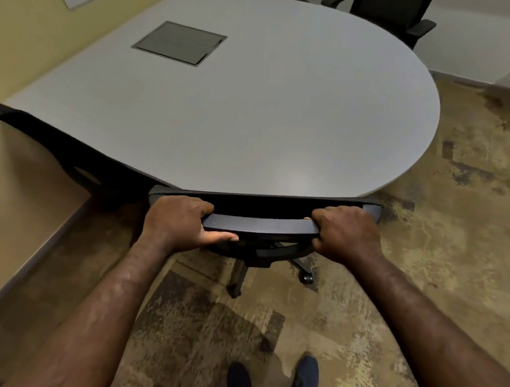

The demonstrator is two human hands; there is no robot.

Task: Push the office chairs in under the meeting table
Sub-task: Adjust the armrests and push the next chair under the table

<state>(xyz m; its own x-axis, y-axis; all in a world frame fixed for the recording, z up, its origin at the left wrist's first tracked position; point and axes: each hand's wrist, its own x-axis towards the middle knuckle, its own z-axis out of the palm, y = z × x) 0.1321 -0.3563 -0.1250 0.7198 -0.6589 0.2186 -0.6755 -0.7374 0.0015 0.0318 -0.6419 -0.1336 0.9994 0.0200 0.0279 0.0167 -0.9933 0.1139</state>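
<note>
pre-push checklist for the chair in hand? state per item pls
1. Left hand grips the top rail of the chair in hand: ok.
2. Right hand grips the same rail at its other end: ok.
3. Chair faces the meeting table edge, backrest top close to it: ok.
4. Tabletop near the chair carries nothing to knock; only the flush cable hatch farther off: ok.
5. Clearance to the neighbouring chair on the left: tight, cannot tell.
6. Armrests and seat clear the underside of the table: hidden, cannot tell.
</note>
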